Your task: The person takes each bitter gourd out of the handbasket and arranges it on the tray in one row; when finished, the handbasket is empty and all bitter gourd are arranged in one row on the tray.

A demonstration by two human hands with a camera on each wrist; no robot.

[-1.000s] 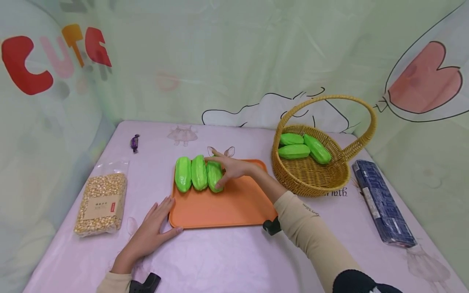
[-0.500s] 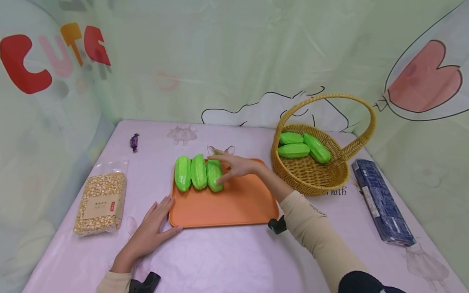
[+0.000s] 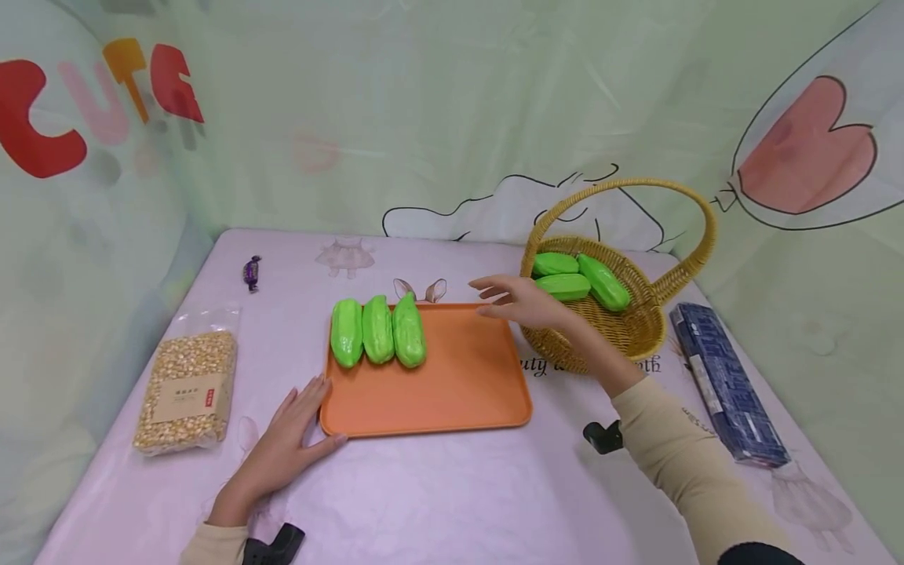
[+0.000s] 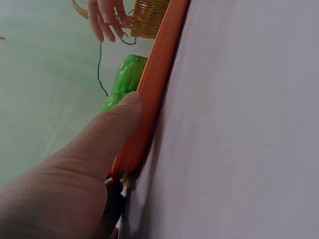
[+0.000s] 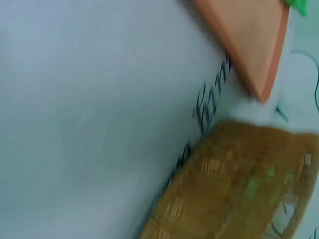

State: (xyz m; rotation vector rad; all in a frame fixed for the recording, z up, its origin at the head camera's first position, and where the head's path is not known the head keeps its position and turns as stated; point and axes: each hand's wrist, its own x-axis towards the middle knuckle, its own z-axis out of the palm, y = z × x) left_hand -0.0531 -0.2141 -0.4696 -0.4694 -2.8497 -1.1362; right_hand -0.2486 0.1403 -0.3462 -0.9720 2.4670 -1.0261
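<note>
In the head view, my left hand [image 3: 278,447] lies at the near left corner of the orange tray [image 3: 438,400], its fingers along the left side and the thumb at the front edge. The left wrist view shows that thumb [image 4: 112,129] touching the tray's rim. Three glossy green ridged vegetables, cucumber-like, stand side by side at the tray's far left; the rightmost vegetable [image 3: 409,331] touches its neighbour. My right hand [image 3: 526,302], holding nothing, hovers between the tray's far right corner and the wicker basket [image 3: 628,337]. Three similar green vegetables [image 3: 603,282] lie in that basket.
A bag of corn kernels [image 3: 187,392] lies at the left, with a purple-wrapped candy [image 3: 251,273] behind it. A dark blue patterned box [image 3: 727,384] lies to the right of the basket. The basket's tall handle [image 3: 636,184] arches above it.
My right hand has let go of the rightmost vegetable on the tray and moved right, towards the basket. My left hand stays at the tray's corner.
</note>
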